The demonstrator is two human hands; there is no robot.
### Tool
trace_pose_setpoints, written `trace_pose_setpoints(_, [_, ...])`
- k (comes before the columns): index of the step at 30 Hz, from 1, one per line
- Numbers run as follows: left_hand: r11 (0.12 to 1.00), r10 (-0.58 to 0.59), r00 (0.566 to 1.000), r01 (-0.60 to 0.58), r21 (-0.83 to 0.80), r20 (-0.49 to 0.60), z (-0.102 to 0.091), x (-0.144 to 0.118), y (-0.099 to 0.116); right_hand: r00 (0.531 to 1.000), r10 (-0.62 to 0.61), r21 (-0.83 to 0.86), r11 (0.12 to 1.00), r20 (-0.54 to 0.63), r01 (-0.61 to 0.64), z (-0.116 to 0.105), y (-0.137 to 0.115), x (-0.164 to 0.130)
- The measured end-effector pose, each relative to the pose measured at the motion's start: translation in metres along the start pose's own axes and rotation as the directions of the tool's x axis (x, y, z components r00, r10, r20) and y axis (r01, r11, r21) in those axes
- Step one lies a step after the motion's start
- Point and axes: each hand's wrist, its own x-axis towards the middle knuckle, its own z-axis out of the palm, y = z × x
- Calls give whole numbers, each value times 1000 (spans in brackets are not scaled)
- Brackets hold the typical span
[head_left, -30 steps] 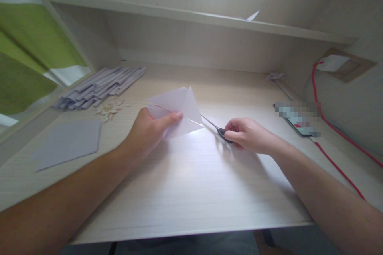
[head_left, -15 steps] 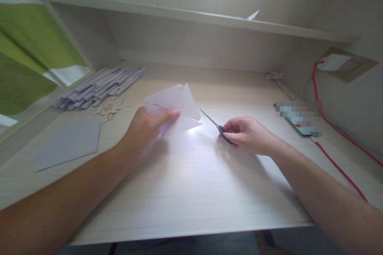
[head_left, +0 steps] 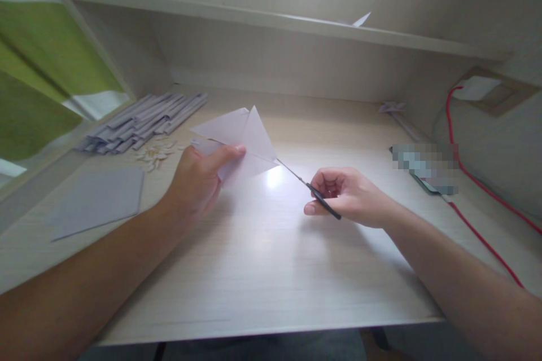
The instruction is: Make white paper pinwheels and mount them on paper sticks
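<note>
along the desk's left side, a flat paper stack (head_left: 105, 194) lies ahead of the left forearm (head_left: 101, 262), which could shove it if the elbow swings outward; beyond it, small pale bits (head_left: 154, 153) sit loose beside a pile of paper rolls (head_left: 144, 123), easily scattered by a careless knuckle. just right of those, the left hand (head_left: 197, 177) pinches the slit white sheet (head_left: 258, 135), thumb on top, other fingers hidden underneath, holding it raised over the middle of the desk (head_left: 254, 271). with one side gripped, the free corners could bend away from a blade, or a slit could tear if pulled. at the sheet's right corner is the tip of the scissors (head_left: 324, 201), touching or just beside it; whether the blades are parted cannot be told. the right hand (head_left: 349, 197) has its fingers curled around the dark handles, and a slanted wrist could send a cut off line. the roomiest stretch runs from both hands to the front edge; farther right, a phone (head_left: 424, 180) and red cable (head_left: 489, 243) hem in the right elbow.
</note>
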Motion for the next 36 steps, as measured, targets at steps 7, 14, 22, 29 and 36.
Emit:
trace_pose_setpoints(7, [999, 11, 1000, -11, 43, 4, -1, 0, -1, 1000, -14, 39, 999, 0, 14, 3, -2, -1])
trace_pose_setpoints(14, [1000, 4, 1000, -4, 30, 3, 0, 0, 0, 1000, -10, 33, 999, -11, 10, 3, -2, -1])
trace_pose_setpoints(22, [1000, 4, 1000, -4, 9, 0, 0, 0, 0, 999, -19, -6, 1000, -28, 18, 1, -1, 0])
trace_pose_setpoints(29, [1000, -21, 1000, 21, 3, -11, 1, -1, 2, 1000, -11, 2, 1000, -26, 11, 2, 0, -1])
trace_pose_setpoints(36, [1000, 14, 1000, -14, 3, 0, 0, 0, 0, 999, -16, -1, 1000, -28, 16, 2, 0, -2])
